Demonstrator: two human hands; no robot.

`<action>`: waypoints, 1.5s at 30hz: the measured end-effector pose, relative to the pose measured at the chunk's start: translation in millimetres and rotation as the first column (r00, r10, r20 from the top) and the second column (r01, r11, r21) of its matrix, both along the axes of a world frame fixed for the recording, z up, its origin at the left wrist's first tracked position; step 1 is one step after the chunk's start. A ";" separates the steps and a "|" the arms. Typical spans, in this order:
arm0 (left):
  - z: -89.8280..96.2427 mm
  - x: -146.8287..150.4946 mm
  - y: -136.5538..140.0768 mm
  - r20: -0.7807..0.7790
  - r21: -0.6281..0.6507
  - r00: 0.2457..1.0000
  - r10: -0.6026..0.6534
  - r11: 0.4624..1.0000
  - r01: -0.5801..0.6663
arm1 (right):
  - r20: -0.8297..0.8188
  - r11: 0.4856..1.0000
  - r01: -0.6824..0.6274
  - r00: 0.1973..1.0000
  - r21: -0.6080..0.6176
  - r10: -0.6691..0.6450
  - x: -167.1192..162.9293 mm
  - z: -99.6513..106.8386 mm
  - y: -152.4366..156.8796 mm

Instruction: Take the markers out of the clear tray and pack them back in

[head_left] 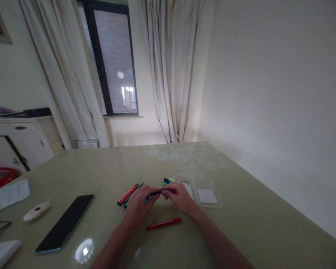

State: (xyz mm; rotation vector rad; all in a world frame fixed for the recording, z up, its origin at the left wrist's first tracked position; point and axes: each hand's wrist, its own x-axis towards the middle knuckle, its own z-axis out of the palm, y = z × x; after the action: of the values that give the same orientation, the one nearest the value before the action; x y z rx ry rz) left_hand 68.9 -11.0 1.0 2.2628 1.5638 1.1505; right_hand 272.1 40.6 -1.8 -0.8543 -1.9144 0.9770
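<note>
On table [254, 224]: tablet [65, 224] left | marker bunch [128, 194] middle | case [208, 196] right | lone marker [164, 224] in front

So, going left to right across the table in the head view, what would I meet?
Pale sheet, dark flat device, orange-red marker, left hand, dark blue pen, right hand, clear plastic case.

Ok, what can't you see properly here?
Head view:
Slim dark blue pen: partly covered by the left hand and right hand.
Thin coloured pens: partly behind the left hand, so uncountable.
Clear flat plastic case: partly behind the right hand; dark marks too small to read.
Rounded red container: cut off by the left edge.
</note>
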 end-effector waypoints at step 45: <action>2.8 1.1 -1.0 0.035 -0.006 0.999 -0.015 1.000 0.016 | 0.028 1.000 0.012 1.000 0.017 -0.012 -0.4 4.3 -2.4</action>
State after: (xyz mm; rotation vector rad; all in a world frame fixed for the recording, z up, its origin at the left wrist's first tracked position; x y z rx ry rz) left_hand 70.1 -12.0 3.8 2.2339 1.5322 1.1733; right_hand 271.7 38.3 2.5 -0.8730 -1.9365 0.9452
